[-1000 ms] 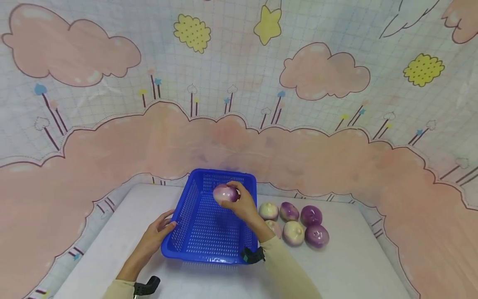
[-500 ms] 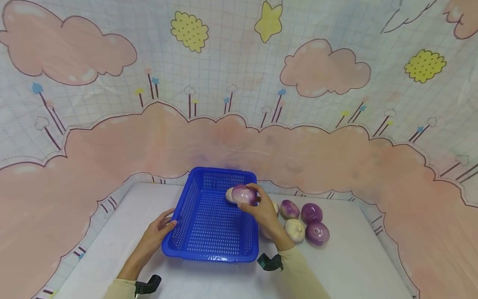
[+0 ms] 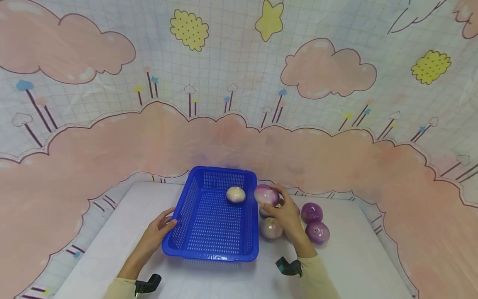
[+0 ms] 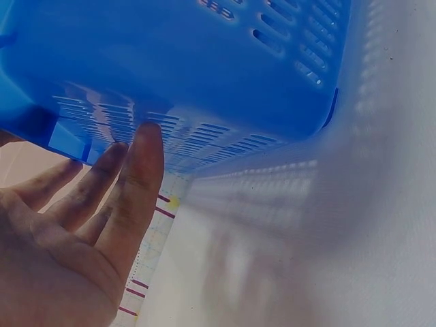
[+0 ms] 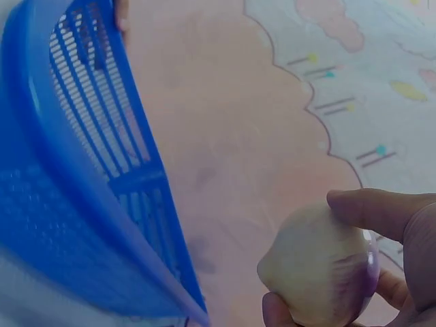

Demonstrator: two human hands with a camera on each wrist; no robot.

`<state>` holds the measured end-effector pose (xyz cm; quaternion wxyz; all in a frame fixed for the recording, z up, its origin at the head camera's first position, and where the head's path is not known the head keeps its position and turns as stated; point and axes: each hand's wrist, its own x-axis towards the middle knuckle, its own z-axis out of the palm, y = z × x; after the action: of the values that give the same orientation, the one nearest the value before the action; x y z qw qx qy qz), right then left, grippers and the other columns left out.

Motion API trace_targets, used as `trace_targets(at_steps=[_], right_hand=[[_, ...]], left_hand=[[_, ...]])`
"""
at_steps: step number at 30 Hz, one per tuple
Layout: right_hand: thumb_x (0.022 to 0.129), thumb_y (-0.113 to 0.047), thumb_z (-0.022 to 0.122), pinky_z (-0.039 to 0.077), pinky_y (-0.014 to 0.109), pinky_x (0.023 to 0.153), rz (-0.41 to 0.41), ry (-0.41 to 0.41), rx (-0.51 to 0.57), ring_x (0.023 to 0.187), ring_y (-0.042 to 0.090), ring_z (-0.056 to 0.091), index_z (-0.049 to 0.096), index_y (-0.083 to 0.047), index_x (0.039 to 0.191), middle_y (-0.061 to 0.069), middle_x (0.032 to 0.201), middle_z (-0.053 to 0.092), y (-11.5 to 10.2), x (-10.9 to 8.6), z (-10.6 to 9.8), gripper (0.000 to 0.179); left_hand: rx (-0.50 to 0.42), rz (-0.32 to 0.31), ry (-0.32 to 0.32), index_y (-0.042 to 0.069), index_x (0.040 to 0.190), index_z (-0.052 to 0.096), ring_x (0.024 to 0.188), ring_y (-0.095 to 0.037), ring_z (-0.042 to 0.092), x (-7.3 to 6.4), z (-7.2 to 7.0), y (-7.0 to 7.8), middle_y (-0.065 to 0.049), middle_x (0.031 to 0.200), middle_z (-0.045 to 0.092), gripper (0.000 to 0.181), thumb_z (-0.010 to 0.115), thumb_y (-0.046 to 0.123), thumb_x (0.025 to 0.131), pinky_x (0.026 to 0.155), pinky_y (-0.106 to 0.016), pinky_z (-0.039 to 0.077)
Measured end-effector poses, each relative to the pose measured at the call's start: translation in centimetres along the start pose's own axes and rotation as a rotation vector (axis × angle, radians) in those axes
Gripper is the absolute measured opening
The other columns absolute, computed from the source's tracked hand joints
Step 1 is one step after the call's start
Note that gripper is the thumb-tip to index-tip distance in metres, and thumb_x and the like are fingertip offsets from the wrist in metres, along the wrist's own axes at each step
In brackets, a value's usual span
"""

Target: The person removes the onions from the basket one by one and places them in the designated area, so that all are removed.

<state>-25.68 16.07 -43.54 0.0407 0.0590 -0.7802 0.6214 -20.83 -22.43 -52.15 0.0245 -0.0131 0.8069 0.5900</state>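
Note:
My right hand holds a purple-and-white onion just right of the blue basket's rim, thumb and fingers around it. In the right wrist view this onion shows its pale pointed end. A whitish onion lies inside the blue plastic basket, toward the back right. At the basket's left side, my left hand rests its fingertips against the rim and outer wall. The left wrist view shows these fingers extended to the slotted wall.
Right of the basket, a pale onion and two purple onions lie on the white tabletop; others are partly hidden behind my right hand. A patterned cloth with clouds and stars hangs behind the table.
My right hand has moved right with the purple-and-white onion, from over the basket to beyond its right rim. The whitish onion in the basket is now fully exposed. My left hand stays put.

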Motion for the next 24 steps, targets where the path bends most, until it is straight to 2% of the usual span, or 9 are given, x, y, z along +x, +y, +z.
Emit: trace_targets(at_steps=[3, 5, 10, 13, 16, 20, 24], right_hand=[[0.079, -0.007, 0.078, 0.049, 0.029, 0.093, 0.016, 0.011, 0.001, 0.118, 0.028, 0.054, 0.052, -0.024, 0.135, 0.003, 0.145, 0.046, 0.3, -0.2, -1.0, 0.064], [0.081, -0.007, 0.077, 0.049, 0.035, 0.097, 0.006, 0.014, -0.011, 0.121, 0.032, 0.054, 0.051, -0.021, 0.136, 0.006, 0.143, 0.047, 0.7, -0.4, -1.7, 0.063], [0.083, -0.009, 0.075, 0.044, 0.049, 0.108, -0.011, 0.045, -0.111, 0.134, 0.043, 0.047, 0.047, -0.015, 0.14, 0.013, 0.147, 0.044, 1.9, -0.6, -3.4, 0.064], [0.082, -0.007, 0.075, 0.043, 0.049, 0.108, 0.009, 0.057, -0.117, 0.133, 0.042, 0.048, 0.046, -0.015, 0.14, 0.012, 0.147, 0.044, 2.8, -0.8, -4.3, 0.066], [0.082, -0.006, 0.076, 0.039, 0.05, 0.113, 0.019, 0.069, -0.111, 0.135, 0.039, 0.046, 0.046, -0.013, 0.139, 0.012, 0.147, 0.044, 3.6, -1.1, -4.9, 0.065], [0.083, -0.005, 0.073, 0.027, 0.056, 0.119, 0.022, 0.068, -0.121, 0.142, 0.043, 0.036, 0.045, -0.009, 0.139, 0.016, 0.149, 0.041, 4.5, -1.8, -5.6, 0.062], [0.083, -0.002, 0.072, 0.027, 0.06, 0.118, 0.031, 0.06, -0.131, 0.142, 0.047, 0.035, 0.045, -0.007, 0.138, 0.018, 0.149, 0.04, 5.2, -2.7, -6.2, 0.062]], left_hand=[[-0.006, 0.004, -0.001, 0.014, 0.154, 0.027, 0.141, -0.049, 0.036, 0.0, 0.0, -0.1, -0.028, 0.155, 0.034, 0.065, 0.053, 0.039, 0.1, 0.112, -0.064, 0.034], [-0.007, 0.005, -0.001, 0.014, 0.154, 0.027, 0.141, -0.049, 0.036, 0.1, 0.1, -0.2, -0.028, 0.155, 0.033, 0.065, 0.053, 0.039, 0.101, 0.112, -0.064, 0.033], [0.003, 0.006, 0.005, 0.014, 0.154, 0.027, 0.14, -0.048, 0.038, 0.1, 0.1, -0.3, -0.028, 0.154, 0.035, 0.065, 0.053, 0.04, 0.101, 0.111, -0.063, 0.035], [0.012, 0.008, 0.01, 0.014, 0.154, 0.027, 0.139, -0.048, 0.04, 0.0, 0.1, -0.3, -0.028, 0.153, 0.037, 0.065, 0.052, 0.04, 0.101, 0.11, -0.062, 0.037], [0.016, 0.009, 0.012, 0.014, 0.154, 0.027, 0.138, -0.048, 0.041, 0.0, 0.1, -0.4, -0.028, 0.153, 0.037, 0.065, 0.052, 0.041, 0.101, 0.11, -0.062, 0.037], [0.013, 0.009, 0.009, 0.014, 0.154, 0.027, 0.139, -0.049, 0.04, 0.0, 0.2, -0.4, -0.027, 0.154, 0.036, 0.065, 0.052, 0.041, 0.101, 0.11, -0.063, 0.037], [0.014, 0.011, 0.008, 0.014, 0.155, 0.027, 0.139, -0.049, 0.039, 0.0, 0.2, -0.5, -0.027, 0.154, 0.036, 0.066, 0.052, 0.042, 0.101, 0.11, -0.063, 0.036]])
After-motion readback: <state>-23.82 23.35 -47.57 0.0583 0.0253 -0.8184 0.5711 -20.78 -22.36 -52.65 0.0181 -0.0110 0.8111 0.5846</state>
